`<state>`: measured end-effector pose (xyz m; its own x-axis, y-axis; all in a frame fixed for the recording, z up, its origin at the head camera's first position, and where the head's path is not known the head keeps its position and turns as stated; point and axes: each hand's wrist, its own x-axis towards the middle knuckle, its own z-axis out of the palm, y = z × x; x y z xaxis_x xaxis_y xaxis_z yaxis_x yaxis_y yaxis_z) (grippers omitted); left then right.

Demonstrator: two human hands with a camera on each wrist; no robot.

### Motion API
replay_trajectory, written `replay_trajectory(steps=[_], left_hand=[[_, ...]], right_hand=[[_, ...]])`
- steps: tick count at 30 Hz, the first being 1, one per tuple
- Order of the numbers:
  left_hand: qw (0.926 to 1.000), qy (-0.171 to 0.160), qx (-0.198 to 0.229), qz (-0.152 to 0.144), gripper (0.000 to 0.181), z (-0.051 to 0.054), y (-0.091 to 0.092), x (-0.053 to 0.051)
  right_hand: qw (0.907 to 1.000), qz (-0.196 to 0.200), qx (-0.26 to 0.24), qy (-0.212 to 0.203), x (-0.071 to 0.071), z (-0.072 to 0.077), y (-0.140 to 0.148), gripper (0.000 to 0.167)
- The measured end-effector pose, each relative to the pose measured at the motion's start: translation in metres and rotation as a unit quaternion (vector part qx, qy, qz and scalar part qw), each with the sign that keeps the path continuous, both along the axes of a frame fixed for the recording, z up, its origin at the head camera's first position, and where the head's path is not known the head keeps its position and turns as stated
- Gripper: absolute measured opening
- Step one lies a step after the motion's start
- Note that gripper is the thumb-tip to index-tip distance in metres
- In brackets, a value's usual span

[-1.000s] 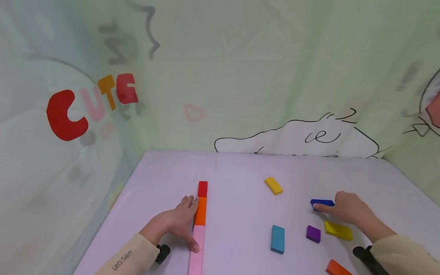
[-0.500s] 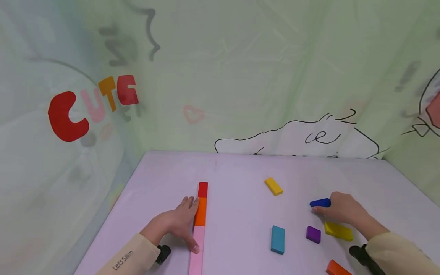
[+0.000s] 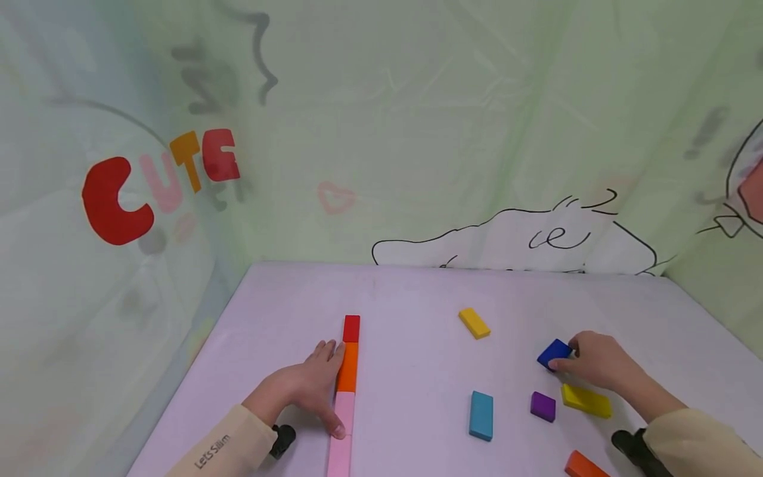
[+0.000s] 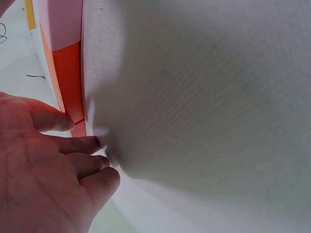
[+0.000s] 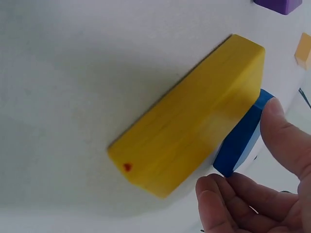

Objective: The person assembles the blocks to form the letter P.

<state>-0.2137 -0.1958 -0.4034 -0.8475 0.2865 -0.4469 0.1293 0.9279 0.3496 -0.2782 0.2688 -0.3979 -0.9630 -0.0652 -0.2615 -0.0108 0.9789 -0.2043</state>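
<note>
In the head view, a straight row of blocks lies on the left: a red block, an orange block, then two pink blocks, the nearer pink block cut off by the frame. My left hand rests along the row's left side, fingers extended by the orange block and thumb touching the pink blocks near their joint. On the right, my right hand pinches a blue block between thumb and fingers. The blue block stands tilted just beyond a yellow block.
Near the right hand lie the yellow block and a purple block. A teal block lies nearer the middle, an amber block farther back, and a red-orange block at the front edge of view. Curtains surround the table.
My right fingers have closed round the blue block and turned it, so its broad face now shows. The left hand and the row have stayed still.
</note>
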Motion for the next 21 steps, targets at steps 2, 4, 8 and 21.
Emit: replay_trajectory(steps=[2,4,8,21], left_hand=[[1.0000,0.000,0.001,0.001,0.130,-0.001,0.000,0.000],[1.0000,-0.001,0.002,0.001,0.129,0.000,0.000,0.000],[0.9999,-0.005,0.008,0.005,0.128,0.002,0.000,0.002],[1.0000,0.002,0.009,-0.002,0.129,0.006,0.009,0.011]], right_hand=[[1.0000,0.000,-0.005,0.001,-0.002,0.001,-0.002,0.068],[0.9999,0.003,-0.008,0.006,-0.005,0.001,-0.004,0.067],[0.9995,0.022,-0.016,0.018,-0.017,0.003,-0.009,0.063],[0.9965,0.073,-0.032,0.024,-0.064,0.013,-0.035,0.060]])
